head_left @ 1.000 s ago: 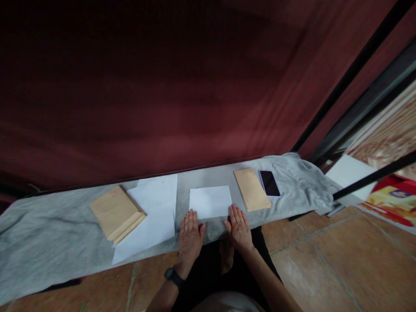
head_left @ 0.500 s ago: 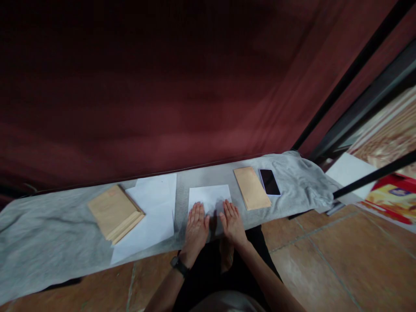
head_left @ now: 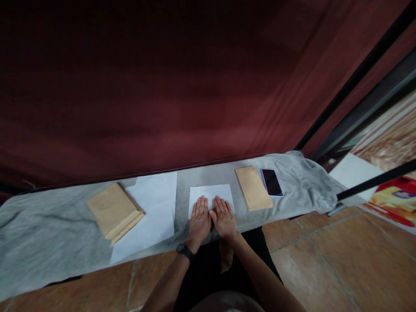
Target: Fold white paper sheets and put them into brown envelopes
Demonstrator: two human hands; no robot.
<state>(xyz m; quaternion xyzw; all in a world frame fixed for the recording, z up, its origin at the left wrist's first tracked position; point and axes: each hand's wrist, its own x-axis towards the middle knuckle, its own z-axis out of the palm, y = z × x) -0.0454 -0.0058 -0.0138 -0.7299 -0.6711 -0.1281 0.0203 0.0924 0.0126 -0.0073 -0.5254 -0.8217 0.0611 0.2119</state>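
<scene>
A white sheet of paper (head_left: 211, 190) lies on the grey cloth in front of me, its near part covered by my hands. My left hand (head_left: 199, 220) rests flat on its left half, fingers stretched out and pointing away from me. Beside it my right hand (head_left: 224, 219) lies flat on the right half, fingers extended. The two thumbs come close together at the middle; whether they touch I cannot tell. Right of the paper are several brown envelopes (head_left: 254, 188), lying flat and overlapping closely.
A phone (head_left: 272, 182) lies at the envelopes' right. At left, a fanned stack of brown envelopes (head_left: 113, 210) partly covers loose white sheets (head_left: 154, 208). The cloth-covered bench (head_left: 48, 234) is narrow, with a dark red wall (head_left: 195, 108) behind and a black pole (head_left: 354, 78) at right.
Both hands have moved inward over the paper, the right one to the left, so they are now nearly side by side. They have stayed flat. The envelopes and phone have not been moved.
</scene>
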